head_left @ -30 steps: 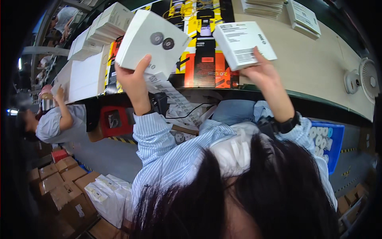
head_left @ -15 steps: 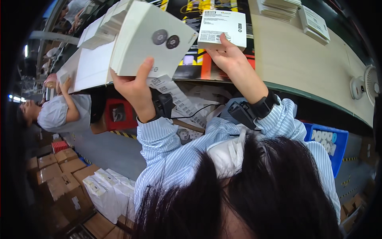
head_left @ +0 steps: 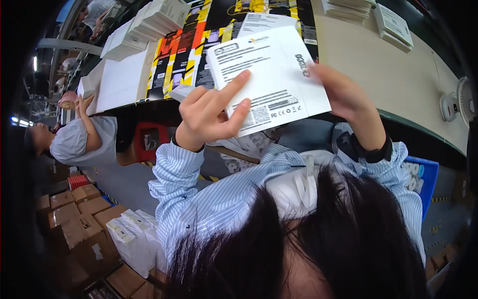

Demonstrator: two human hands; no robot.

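A flat white printed carton [head_left: 271, 82] is tilted up over the table's near edge, its text-covered face toward me. My right hand [head_left: 346, 97], blurred by motion, grips its right edge with the thumb at the front and the other fingers hidden behind. Across the lower left of the face lies my left hand [head_left: 211, 112]; its index finger and thumb are spread on the surface and the other fingers are bent. Just beyond, partly covered, a second white carton [head_left: 264, 22] rests on the table.
White cartons [head_left: 154, 22] stand stacked at the back left, with more piles [head_left: 348, 10] at the back right. A white fan [head_left: 460, 104] is at the right edge. Beside my right arm is a blue bin [head_left: 428, 184]. Brown boxes [head_left: 79, 224] cover the floor at left, near another person [head_left: 84, 139].
The carton group in my left hand has come right and now shows its text side, with my right hand at its edge. My right hand has let go of the other carton, now on the table.
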